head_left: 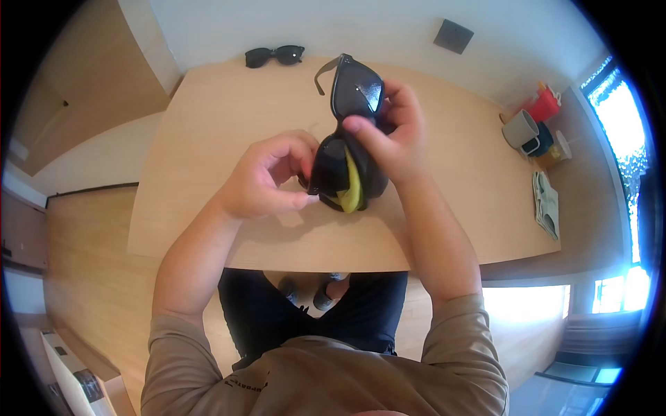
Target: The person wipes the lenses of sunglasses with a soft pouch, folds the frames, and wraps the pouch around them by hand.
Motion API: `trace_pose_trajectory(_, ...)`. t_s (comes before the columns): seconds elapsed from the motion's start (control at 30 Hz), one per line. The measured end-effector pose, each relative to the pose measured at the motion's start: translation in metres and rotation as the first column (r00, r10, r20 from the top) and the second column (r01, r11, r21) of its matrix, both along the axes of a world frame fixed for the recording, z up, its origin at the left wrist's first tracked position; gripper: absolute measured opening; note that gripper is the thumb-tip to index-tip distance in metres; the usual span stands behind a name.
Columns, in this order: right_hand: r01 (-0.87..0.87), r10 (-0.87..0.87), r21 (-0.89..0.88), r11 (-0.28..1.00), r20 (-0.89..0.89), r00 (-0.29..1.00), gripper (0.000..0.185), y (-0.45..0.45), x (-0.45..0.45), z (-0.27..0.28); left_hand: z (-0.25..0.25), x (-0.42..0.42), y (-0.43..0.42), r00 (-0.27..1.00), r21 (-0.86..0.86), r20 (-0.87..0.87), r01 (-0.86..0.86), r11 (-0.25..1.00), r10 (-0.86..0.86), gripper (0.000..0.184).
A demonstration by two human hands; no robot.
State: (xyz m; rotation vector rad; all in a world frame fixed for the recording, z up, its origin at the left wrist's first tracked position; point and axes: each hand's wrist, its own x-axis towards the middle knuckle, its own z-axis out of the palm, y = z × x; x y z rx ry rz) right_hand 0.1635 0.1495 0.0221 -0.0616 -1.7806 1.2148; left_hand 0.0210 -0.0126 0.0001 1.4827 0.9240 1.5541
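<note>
A pair of black sunglasses [357, 89] is held up over the table, tilted with one lens above the other. My right hand [394, 135] is closed on it, thumb at the bridge and fingers behind the upper lens. At the lower lens, my left hand [267, 177] pinches the hinge end of the frame, its fingertips partly hidden. One temple sticks out at the upper left, unfolded. Behind the lower lens is a black pouch or case [377, 182] with a yellow-green cloth or lining [353, 186] showing; whether it rests on the table is unclear.
A second pair of dark sunglasses [275, 55] lies at the back edge of the wooden table [208, 125]. Along the right side stand a grey mug [520, 130], a red item [543, 104], other small containers and a folded cloth or paper [546, 204].
</note>
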Motion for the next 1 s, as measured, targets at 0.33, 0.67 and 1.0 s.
trace_pose_trajectory(0.33, -0.067, 0.016, -0.237, 0.969, -0.211, 0.977, 0.020, 0.010, -0.003, -0.006, 0.000, 0.000, 0.000, 0.998, 0.042, 0.069, 0.006, 0.999, -0.009, 0.030)
trace_pose_trajectory(0.67, -0.182, 0.164, -0.261, 0.948, -0.091, 0.982, 0.044, 0.001, -0.001, 0.003, 0.009, 0.005, -0.003, 0.966, -0.021, 0.226, -0.120, 0.993, 0.122, 0.051)
trace_pose_trajectory(1.0, -0.145, 0.141, -0.268, 0.952, -0.033, 0.989, 0.041, 0.001, 0.000, 0.003, 0.004, 0.004, -0.001, 0.993, 0.028, 0.059, -0.106, 0.994, 0.105, 0.066)
